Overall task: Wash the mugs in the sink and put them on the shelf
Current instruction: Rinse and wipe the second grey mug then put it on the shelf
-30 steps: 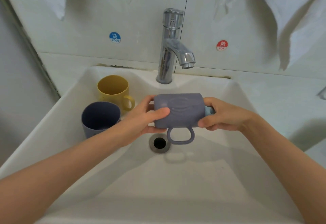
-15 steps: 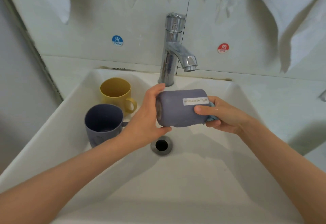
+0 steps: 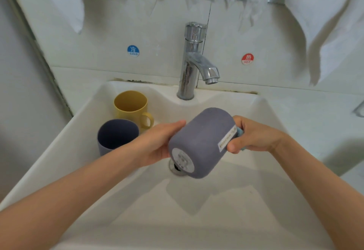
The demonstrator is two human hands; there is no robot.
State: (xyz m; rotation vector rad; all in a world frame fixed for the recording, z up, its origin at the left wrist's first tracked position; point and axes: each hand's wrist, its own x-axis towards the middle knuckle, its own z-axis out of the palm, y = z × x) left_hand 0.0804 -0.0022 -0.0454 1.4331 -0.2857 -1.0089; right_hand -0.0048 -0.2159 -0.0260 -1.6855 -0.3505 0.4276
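Lettering on wall: blue COLD sticker [image 3: 133,50], red HOT sticker [image 3: 247,59]. Side label [image 3: 227,139] on grey-purple plastic mug [image 3: 202,131] unreadable. Held above white ceramic sink [image 3: 197,220], long axis slanting, base toward camera, mouth up-right. Left hand [image 3: 157,143] cupping its side; right hand [image 3: 254,137] gripping rim.

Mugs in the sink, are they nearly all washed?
Not yet. Nothing looks finished: no mug is on a shelf in view. In hand: the left hand and right hand hold the grey mug over the sink, a blue cloth at its mouth. Left: the yellow mug and dark blue mug stand in it, then all three need shelving.
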